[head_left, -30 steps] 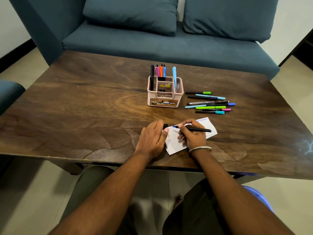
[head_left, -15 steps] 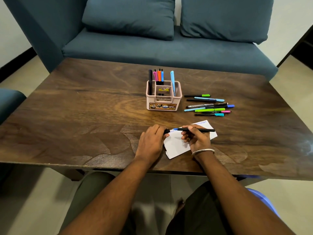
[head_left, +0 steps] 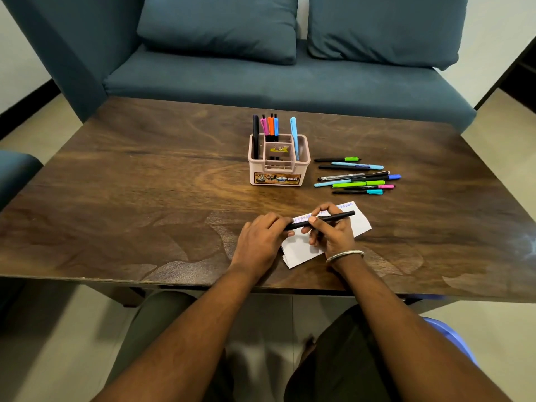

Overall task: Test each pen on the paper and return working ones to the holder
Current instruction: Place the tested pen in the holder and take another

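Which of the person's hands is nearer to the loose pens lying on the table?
Right. The right hand lies just in front of the loose pens, holding the black pen; the left hand sits further left, in front of the holder.

Both hands are holding a black pen (head_left: 324,220) level above the paper (head_left: 301,250): the left hand (head_left: 261,242) is gripping its left end, the right hand (head_left: 330,233) its middle. Beyond them, a pink holder (head_left: 278,175) is keeping five pens upright, with loose pens (head_left: 356,177) lying beside it on the wooden table (head_left: 145,184).
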